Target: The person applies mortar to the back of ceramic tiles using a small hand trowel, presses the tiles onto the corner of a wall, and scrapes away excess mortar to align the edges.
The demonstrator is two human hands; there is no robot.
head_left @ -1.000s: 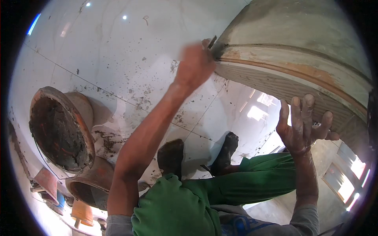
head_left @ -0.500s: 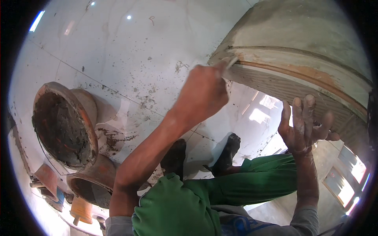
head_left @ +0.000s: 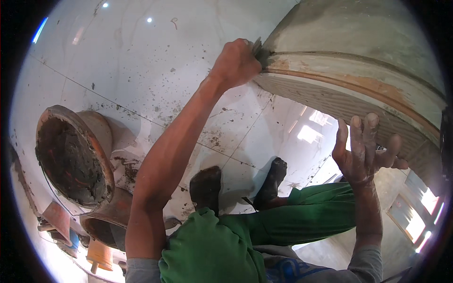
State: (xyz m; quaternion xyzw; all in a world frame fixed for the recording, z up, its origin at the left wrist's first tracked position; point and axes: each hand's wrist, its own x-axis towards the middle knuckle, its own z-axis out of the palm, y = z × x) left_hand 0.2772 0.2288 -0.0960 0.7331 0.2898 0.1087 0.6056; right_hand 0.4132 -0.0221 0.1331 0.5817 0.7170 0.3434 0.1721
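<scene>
My left hand is closed on a small grey flat tool, mostly hidden by the fingers, at the far end of a plastered ledge. The ledge has a long orange-brown edge strip above a ridged, mortar-coated band. My right hand is open, fingers apart, up against that ridged band at the right; its fingertips are dusty with grey.
Two clay-coloured buckets of grey mortar stand on the spattered white tile floor at the left, with tools and an orange container below. My dark-covered feet are under the green trousers.
My left hand moved down and right along the edge half a second ago and is now back up at the ledge's far end. My right hand stays almost still.
</scene>
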